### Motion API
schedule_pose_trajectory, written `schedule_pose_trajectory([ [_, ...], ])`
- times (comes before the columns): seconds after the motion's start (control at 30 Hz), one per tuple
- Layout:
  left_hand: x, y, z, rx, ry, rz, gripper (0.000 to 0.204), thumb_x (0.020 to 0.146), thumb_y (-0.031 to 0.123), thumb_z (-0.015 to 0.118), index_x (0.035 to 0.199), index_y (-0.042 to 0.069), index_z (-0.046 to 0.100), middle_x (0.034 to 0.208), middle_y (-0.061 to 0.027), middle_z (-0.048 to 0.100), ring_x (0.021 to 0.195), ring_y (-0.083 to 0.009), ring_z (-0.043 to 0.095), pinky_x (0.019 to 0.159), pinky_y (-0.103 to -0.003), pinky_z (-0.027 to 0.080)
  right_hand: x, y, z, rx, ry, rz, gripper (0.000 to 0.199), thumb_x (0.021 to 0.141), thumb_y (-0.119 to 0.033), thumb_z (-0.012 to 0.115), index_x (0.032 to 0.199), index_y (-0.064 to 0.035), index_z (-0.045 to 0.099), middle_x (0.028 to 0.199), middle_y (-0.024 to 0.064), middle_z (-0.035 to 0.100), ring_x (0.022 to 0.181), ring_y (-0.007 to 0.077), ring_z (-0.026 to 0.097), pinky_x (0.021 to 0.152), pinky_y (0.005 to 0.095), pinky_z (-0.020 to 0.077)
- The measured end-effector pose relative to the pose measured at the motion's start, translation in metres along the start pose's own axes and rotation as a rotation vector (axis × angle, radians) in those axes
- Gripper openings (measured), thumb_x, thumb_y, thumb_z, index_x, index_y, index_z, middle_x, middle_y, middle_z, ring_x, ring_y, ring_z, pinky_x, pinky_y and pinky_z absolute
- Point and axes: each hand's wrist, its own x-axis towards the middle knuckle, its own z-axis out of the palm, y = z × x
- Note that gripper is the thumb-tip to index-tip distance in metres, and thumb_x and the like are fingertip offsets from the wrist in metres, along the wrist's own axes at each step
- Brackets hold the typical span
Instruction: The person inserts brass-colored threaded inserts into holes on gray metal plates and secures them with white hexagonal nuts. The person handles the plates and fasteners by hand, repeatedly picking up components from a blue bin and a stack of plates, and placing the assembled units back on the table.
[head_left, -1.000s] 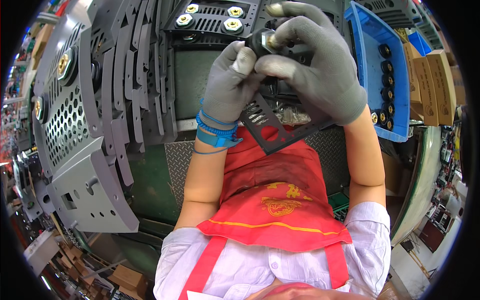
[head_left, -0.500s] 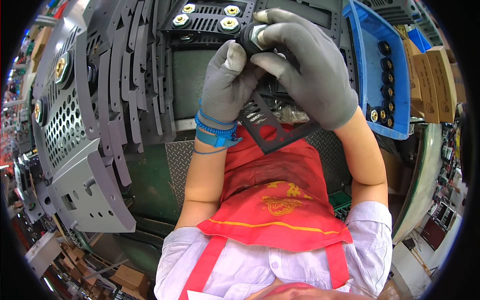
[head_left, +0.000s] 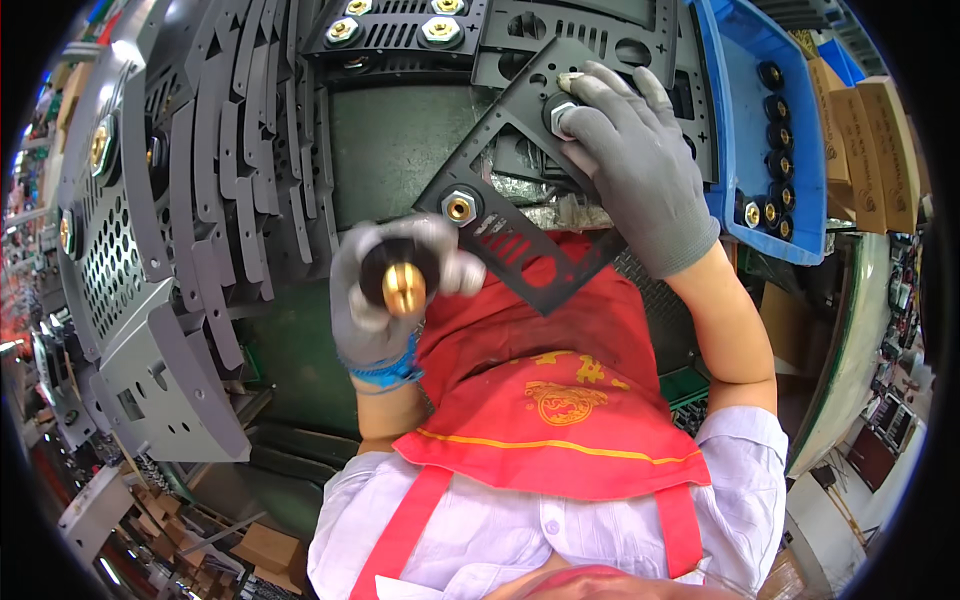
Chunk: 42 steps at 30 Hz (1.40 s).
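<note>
My left hand (head_left: pixel 385 290), grey-gloved and partly smeared by motion, is closed around a brass fitting (head_left: pixel 404 289) with a black round collar. It hangs left of a black perforated metal bracket (head_left: pixel 505 265). My right hand (head_left: pixel 635 150), gloved too, grips a hex-nut fitting (head_left: pixel 563 117) at the bracket's upper part, thumb and fingers against it. A second fitting with a silver hex nut and brass core (head_left: pixel 461 206) sits in the bracket's left corner. The bracket is tilted above the red apron (head_left: pixel 560 400).
Black plates with several brass-cored fittings (head_left: pixel 441 31) lie at the far side. Grey curved metal panels (head_left: pixel 215 180) stand in a row at the left. A blue bin (head_left: pixel 738 120) on the right holds several black round fittings (head_left: pixel 778 137). Cardboard boxes (head_left: pixel 880 150) stand beyond it.
My left hand has drawn away from my right, toward the left and nearer me, and now shows the brass fitting. More of the bracket has come into sight.
</note>
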Motion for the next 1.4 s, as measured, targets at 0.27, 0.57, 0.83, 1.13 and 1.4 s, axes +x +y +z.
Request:
schedule_pose_trajectory([
  [0.27, -0.091, -0.083, -0.035, -0.128, 0.427, -0.687, 0.057, 0.094, 0.031, 0.066, 0.135, -0.004, 0.048, 0.130, -0.0211, 0.057, 0.118, -0.0318, 0.060, 0.099, -0.049, 0.052, 0.003, -0.005, -0.001, 0.002, 0.060, 0.003, 0.016, 0.086, -0.018, 0.067, 0.099, -0.0127, 0.061, 0.117, 0.0046, 0.064, 0.119, 0.0246, 0.059, 0.107, 0.0488, 0.0394],
  [0.57, -0.061, -0.093, -0.016, -0.445, 0.367, -0.605, 0.059, 0.091, 0.020, 0.067, 0.140, -0.002, 0.043, 0.135, -0.0200, 0.055, 0.123, -0.0369, 0.057, 0.104, -0.059, 0.047, 0.007, -0.007, -0.012, 0.064, -0.010, 0.044, 0.021, 0.083, -0.014, 0.071, 0.101, -0.0112, 0.061, 0.122, 0.0069, 0.064, 0.119, 0.0271, 0.059, 0.108, 0.0495, 0.0382],
  [0.83, -0.046, -0.067, 0.014, -0.446, 0.333, -0.643, 0.058, 0.095, 0.023, 0.064, 0.141, -0.002, 0.039, 0.139, -0.0209, 0.049, 0.130, -0.0385, 0.050, 0.105, -0.062, 0.043, 0.010, -0.004, -0.037, 0.283, -0.143, 0.129, 0.014, 0.085, -0.015, 0.067, 0.097, -0.0066, 0.062, 0.115, 0.0124, 0.063, 0.117, 0.0312, 0.057, 0.106, 0.0478, 0.0376],
  [1.13, -0.022, -0.054, 0.059, -0.024, 0.348, -0.528, 0.079, 0.091, 0.039, 0.067, 0.147, -0.004, 0.031, 0.145, -0.0198, 0.043, 0.134, -0.0302, 0.047, 0.112, -0.049, 0.038, 0.010, -0.005, -0.036, 0.618, -0.086, 0.008, 0.019, 0.080, -0.010, 0.074, 0.096, -0.0106, 0.063, 0.119, 0.0063, 0.067, 0.116, 0.0277, 0.061, 0.107, 0.0470, 0.0391],
  [1.4, -0.011, -0.064, 0.074, -0.048, 0.460, -0.437, 0.064, 0.091, 0.033, 0.066, 0.137, -0.007, 0.047, 0.136, -0.0149, 0.054, 0.128, -0.0250, 0.051, 0.111, -0.040, 0.037, -0.004, 0.000, -0.071, 0.689, -0.481, -0.291, 0.030, 0.075, -0.025, 0.078, 0.102, -0.0134, 0.068, 0.122, 0.0076, 0.066, 0.125, 0.0295, 0.056, 0.109, 0.0522, 0.0340],
])
